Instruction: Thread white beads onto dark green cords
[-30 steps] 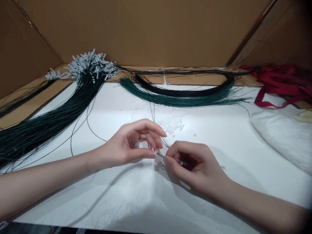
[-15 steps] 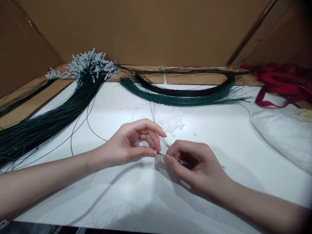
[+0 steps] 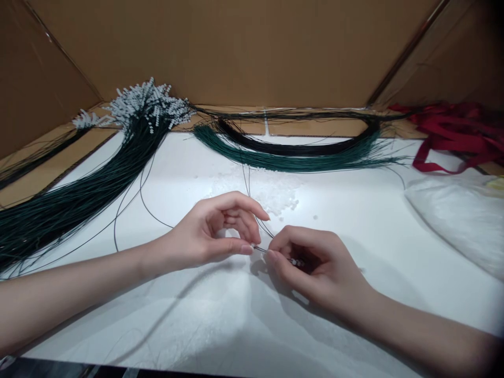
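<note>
A thin dark wire (image 3: 260, 249) spans the small gap between my two hands. My right hand (image 3: 323, 257) pinches it between thumb and index finger, and a few white beads (image 3: 297, 262) show on the wire inside the curled palm. On the other side, my left hand (image 3: 208, 228) closes its thumb and lower fingers around the wire's other part, with the index finger arched above. Its exact contact is partly hidden by the fingertips. More thin wire strands (image 3: 264, 227) run up behind the hands. Loose white beads (image 3: 275, 197) lie scattered just beyond on the white board (image 3: 346, 205).
A thick bundle of green wires (image 3: 90, 181) with white beaded tips (image 3: 151, 105) lies at left. Along the back are a black wire bundle (image 3: 299, 147) and a green one (image 3: 283, 161). Red ribbon (image 3: 452, 136) and a clear plastic bag (image 3: 460, 220) sit right. Cardboard walls (image 3: 244, 52) enclose the board.
Almost nothing differs. Both hands keep their grip and place, with only a very slight shift of the fingertips.
</note>
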`<state>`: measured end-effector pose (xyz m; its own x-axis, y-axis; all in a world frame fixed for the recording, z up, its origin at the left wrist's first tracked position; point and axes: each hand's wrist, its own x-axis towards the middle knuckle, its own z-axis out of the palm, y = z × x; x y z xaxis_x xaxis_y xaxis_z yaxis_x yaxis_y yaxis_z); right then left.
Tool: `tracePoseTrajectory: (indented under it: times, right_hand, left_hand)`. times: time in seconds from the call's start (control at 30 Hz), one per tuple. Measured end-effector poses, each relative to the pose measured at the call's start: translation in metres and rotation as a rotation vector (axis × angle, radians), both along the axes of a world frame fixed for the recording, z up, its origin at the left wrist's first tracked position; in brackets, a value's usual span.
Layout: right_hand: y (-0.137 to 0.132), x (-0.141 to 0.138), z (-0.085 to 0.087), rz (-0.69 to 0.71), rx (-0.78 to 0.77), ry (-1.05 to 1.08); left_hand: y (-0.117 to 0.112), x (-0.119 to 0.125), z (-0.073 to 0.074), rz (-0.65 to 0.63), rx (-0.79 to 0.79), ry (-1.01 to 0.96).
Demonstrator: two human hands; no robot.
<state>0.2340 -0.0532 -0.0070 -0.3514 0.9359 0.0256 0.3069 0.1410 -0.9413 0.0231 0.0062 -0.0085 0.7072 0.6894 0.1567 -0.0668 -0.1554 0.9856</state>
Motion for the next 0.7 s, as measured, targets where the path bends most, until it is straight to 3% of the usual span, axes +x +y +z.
tracePoseTrajectory:
  times: [0.7]
  right_hand:
    - [-0.0004, 0.0010, -0.0018, 0.007, 0.027, -0.007]
  left_hand:
    - [-0.0039, 0.0007, 0.0039, -0.013, 0.066, 0.017]
